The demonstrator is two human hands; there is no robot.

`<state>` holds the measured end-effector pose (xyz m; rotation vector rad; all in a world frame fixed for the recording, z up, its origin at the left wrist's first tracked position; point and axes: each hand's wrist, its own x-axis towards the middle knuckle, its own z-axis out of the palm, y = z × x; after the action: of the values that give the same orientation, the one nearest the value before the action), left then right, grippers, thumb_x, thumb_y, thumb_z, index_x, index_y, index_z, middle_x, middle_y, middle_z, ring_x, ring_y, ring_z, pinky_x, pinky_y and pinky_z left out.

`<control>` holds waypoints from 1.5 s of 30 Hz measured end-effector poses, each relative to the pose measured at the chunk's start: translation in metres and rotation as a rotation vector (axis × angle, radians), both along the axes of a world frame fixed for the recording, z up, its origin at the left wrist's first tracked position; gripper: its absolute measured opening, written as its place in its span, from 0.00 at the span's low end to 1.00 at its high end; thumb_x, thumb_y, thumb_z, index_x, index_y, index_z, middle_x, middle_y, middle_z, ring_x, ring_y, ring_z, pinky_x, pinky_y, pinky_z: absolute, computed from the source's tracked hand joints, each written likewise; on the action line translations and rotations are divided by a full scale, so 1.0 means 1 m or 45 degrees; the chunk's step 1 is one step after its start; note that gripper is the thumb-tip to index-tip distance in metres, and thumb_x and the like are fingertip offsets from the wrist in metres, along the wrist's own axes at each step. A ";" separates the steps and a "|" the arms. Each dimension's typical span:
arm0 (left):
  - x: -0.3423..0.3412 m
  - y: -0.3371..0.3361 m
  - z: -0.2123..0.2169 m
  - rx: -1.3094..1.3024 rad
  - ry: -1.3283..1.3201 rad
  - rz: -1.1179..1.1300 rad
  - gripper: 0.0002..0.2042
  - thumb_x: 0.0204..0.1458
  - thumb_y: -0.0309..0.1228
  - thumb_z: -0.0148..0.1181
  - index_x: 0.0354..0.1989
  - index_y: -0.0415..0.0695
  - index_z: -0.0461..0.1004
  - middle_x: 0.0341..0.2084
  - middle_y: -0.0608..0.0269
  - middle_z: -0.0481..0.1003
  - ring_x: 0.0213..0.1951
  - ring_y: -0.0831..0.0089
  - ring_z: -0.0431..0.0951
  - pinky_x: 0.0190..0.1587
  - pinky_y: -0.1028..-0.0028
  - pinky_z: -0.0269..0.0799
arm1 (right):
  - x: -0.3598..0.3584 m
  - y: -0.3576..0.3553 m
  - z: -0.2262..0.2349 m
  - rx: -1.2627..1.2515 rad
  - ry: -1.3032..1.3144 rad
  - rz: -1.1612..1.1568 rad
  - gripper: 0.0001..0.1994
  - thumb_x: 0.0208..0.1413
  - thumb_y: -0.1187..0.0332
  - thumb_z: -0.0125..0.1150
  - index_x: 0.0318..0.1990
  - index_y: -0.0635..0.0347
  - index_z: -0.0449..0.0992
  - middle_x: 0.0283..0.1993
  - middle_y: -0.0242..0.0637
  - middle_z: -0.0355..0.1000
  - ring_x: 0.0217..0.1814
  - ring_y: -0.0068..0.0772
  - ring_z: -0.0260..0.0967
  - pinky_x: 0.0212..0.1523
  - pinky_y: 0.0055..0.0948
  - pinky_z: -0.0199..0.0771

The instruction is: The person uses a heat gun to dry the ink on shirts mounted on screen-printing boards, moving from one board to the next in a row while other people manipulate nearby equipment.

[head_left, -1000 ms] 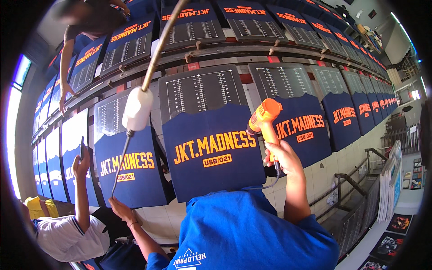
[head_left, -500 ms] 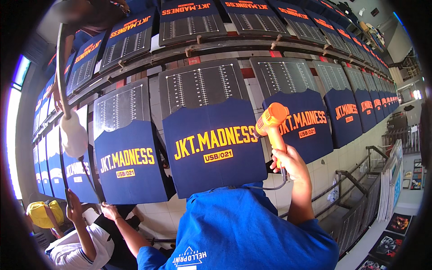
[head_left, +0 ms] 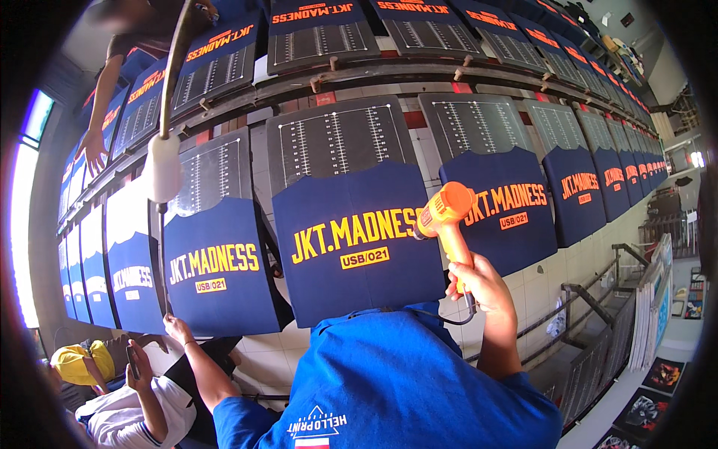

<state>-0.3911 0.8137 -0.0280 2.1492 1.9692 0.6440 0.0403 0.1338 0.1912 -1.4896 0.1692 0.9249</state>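
Note:
My right hand is closed around the handle of an orange heat gun. Its nozzle points left, over the right end of the yellow lettering on a navy shirt panel. This panel lies on a dark board with white ruler marks. Fingers of my left hand close on the lower part of a thin dark cord, beside the near left corner of the neighbouring navy panel. Higher up, the hanging line carries a white wrapped lump.
Rows of similar boards with printed panels curve away on both sides, along a wooden rail. At lower left, a person in a white shirt holds a phone, near a yellow cap. Another person's arm reaches in at upper left. Metal railings stand right.
The heat gun has dipped slightly and shifted left. My left hand has risen a little, and the hanging line with its white lump has swung right. The far person's arm has stretched out.

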 end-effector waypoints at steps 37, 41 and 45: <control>0.005 -0.026 -0.027 0.031 -0.162 -0.155 0.19 0.63 0.34 0.46 0.60 0.38 0.63 0.45 0.42 0.71 0.45 0.53 0.71 0.51 0.61 0.65 | 0.016 0.049 -0.003 0.039 -0.022 0.182 0.15 0.56 0.62 0.60 0.41 0.64 0.67 0.30 0.33 0.68 0.26 0.26 0.73 0.24 0.24 0.75; 0.003 -0.030 -0.029 0.056 -0.101 -0.179 0.21 0.63 0.35 0.48 0.62 0.41 0.61 0.49 0.40 0.68 0.50 0.49 0.68 0.54 0.58 0.63 | 0.001 0.038 0.010 -0.010 -0.011 0.193 0.13 0.58 0.64 0.59 0.41 0.65 0.66 0.28 0.32 0.67 0.25 0.25 0.72 0.23 0.24 0.74; 0.010 -0.031 -0.026 0.069 -0.063 -0.216 0.22 0.62 0.36 0.49 0.62 0.41 0.61 0.53 0.39 0.67 0.53 0.46 0.67 0.57 0.58 0.61 | -0.008 0.032 0.003 0.001 -0.046 0.135 0.13 0.58 0.64 0.59 0.42 0.64 0.66 0.28 0.32 0.67 0.25 0.25 0.73 0.23 0.23 0.74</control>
<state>-0.3814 0.7824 -0.0543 2.2772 1.7405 0.7217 0.0319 0.1661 0.1940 -1.5251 0.0644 0.9817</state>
